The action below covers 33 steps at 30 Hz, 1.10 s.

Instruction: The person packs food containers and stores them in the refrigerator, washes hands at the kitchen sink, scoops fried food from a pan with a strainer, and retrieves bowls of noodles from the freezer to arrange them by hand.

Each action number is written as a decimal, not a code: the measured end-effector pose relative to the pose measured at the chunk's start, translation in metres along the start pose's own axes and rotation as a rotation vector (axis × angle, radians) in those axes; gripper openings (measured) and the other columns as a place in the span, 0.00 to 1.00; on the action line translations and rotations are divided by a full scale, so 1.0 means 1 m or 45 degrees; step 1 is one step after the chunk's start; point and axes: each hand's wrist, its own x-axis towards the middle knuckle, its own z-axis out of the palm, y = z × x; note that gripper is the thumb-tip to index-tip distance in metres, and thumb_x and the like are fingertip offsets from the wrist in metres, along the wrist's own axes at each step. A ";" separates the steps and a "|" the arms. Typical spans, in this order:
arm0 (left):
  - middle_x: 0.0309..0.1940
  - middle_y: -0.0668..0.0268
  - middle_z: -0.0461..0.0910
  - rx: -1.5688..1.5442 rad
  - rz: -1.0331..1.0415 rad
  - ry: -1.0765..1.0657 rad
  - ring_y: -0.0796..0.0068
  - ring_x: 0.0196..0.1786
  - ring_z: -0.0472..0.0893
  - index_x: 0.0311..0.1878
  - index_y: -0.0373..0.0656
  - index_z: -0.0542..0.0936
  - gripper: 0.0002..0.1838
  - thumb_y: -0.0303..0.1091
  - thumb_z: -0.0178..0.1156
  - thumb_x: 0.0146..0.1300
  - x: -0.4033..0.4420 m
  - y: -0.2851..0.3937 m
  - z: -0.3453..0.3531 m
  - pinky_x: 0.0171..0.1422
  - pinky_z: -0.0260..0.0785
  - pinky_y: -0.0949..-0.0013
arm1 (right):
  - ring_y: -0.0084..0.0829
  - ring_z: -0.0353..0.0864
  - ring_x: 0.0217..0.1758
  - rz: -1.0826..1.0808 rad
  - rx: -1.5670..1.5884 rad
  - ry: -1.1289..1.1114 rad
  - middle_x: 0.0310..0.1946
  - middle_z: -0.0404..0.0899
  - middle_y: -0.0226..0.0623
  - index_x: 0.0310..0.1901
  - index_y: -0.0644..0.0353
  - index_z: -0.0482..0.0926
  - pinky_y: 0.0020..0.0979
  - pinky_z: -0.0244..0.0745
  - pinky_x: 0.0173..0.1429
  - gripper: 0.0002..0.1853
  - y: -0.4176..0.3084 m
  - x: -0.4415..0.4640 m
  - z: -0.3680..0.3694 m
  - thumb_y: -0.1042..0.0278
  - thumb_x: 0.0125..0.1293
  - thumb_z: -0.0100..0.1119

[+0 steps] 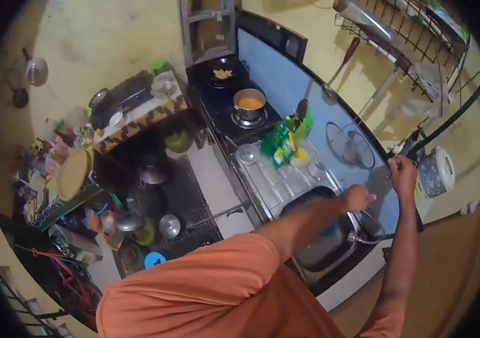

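My left hand (357, 198) is over the far right end of the sink (330, 261), its fingers curled in; whatever they hold, if anything, is hidden. My right hand (403, 176) is raised at the blue wall panel, thumb and fingertips pinched together on something too small to make out. Just above it, utensils hang in a dark cluster (406, 143). Two round mesh strainers (358, 149) hang on the panel left of my right hand. The metal tap (354, 237) stands at the sink's right edge, below my left hand.
A pot of orange liquid (249, 101) sits on the stove (217, 101). Green packets (283, 141) and a small steel bowl (247, 154) stand on the drainboard (274, 186). A patterned container (436, 172) hangs at right. A wire rack (403, 56) is overhead; crowded shelves lie left.
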 end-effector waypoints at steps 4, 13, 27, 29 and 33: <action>0.20 0.53 0.72 -0.079 -0.007 0.044 0.48 0.27 0.73 0.22 0.39 0.74 0.09 0.35 0.58 0.45 -0.024 -0.023 -0.021 0.34 0.66 0.51 | 0.33 0.77 0.28 0.187 0.050 0.164 0.28 0.79 0.42 0.40 0.66 0.78 0.31 0.72 0.36 0.13 -0.011 -0.010 0.007 0.66 0.57 0.64; 0.55 0.51 0.70 -0.227 -0.021 -0.394 0.53 0.59 0.69 0.62 0.44 0.68 0.32 0.35 0.62 0.50 -0.241 -0.151 -0.206 0.63 0.62 0.59 | 0.48 0.74 0.53 0.596 0.108 -0.180 0.52 0.74 0.52 0.61 0.61 0.66 0.39 0.68 0.56 0.28 -0.075 -0.240 0.127 0.75 0.56 0.55; 0.50 0.61 0.77 -0.393 -1.201 0.183 0.73 0.47 0.77 0.62 0.47 0.69 0.27 0.28 0.59 0.57 -0.541 -0.286 -0.431 0.52 0.69 0.68 | 0.45 0.69 0.61 -0.179 0.605 -0.756 0.57 0.70 0.48 0.61 0.57 0.65 0.36 0.61 0.66 0.34 -0.423 -0.111 0.371 0.69 0.50 0.66; 0.50 0.62 0.78 -0.431 -1.503 0.159 0.75 0.46 0.77 0.62 0.46 0.69 0.26 0.29 0.60 0.59 -0.548 -0.294 -0.449 0.50 0.69 0.69 | 0.44 0.72 0.58 -0.294 0.663 -0.729 0.53 0.73 0.47 0.59 0.58 0.68 0.35 0.65 0.62 0.31 -0.467 -0.056 0.408 0.65 0.51 0.67; 0.51 0.62 0.77 -0.509 -1.371 0.416 0.77 0.48 0.76 0.62 0.44 0.69 0.25 0.28 0.59 0.60 -0.585 -0.369 -0.445 0.52 0.68 0.72 | 0.39 0.77 0.53 -0.498 0.895 -0.575 0.47 0.78 0.45 0.54 0.58 0.74 0.34 0.70 0.55 0.27 -0.546 0.045 0.497 0.59 0.53 0.66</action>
